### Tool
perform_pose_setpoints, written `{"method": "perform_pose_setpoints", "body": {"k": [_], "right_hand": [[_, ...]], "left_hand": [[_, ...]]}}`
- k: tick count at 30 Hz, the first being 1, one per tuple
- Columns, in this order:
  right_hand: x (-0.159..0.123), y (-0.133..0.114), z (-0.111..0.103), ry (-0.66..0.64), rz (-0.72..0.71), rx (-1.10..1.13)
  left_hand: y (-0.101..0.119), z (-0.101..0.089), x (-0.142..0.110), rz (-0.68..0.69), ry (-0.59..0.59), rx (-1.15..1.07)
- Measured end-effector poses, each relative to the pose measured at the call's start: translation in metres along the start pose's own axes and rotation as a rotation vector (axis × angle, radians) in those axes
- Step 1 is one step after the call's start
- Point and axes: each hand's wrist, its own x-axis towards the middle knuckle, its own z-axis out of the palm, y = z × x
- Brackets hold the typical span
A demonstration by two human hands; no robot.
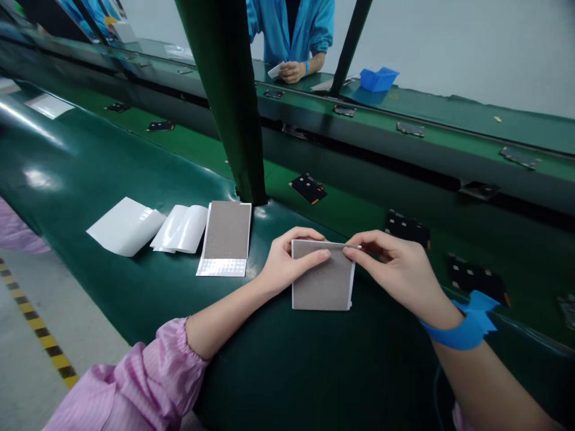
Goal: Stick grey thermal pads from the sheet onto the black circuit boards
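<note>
My left hand (pixel 296 257) grips a grey sheet with white edges (pixel 321 284) by its left upper side, thumb across the front and fingers behind. At the sheet's top right corner my right hand (pixel 381 257) pinches the edge between thumb and fingertips. The sheet is held tilted up above the green mat. A blue band (pixel 462 329) circles my right wrist. To the left on the mat lies a stack of similar grey sheets (pixel 228 230) with a shiny patterned strip at its near end. Curled white glossy backing sheets (pixel 182 227) lie beside it.
A green post (pixel 238 120) rises behind the stack. Beyond the mat runs a green belt carrying several black circuit boards (pixel 308 187). Across it, a person in a blue jacket (pixel 299 30) holds a white piece near a blue bin (pixel 378 79).
</note>
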Motion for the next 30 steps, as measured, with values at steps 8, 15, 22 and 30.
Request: {"method": "perform_pose_setpoints", "body": {"k": [8, 15, 22, 30], "right_hand": [[-0.002, -0.007, 0.004, 0.079, -0.276, -0.180], [-0.003, -0.005, 0.005, 0.102, -0.369, -0.214], [0.000, -0.003, -0.006, 0.093, -0.292, -0.216], [0.002, -0.004, -0.009, 0.011, -0.030, -0.147]], "left_hand": [[-0.001, 0.001, -0.002, 0.011, 0.112, 0.105], [0.000, 0.000, -0.002, 0.042, 0.131, 0.125], [-0.001, 0.000, -0.002, 0.038, 0.100, 0.138], [0.001, 0.001, -0.003, -0.038, 0.082, 0.146]]}}
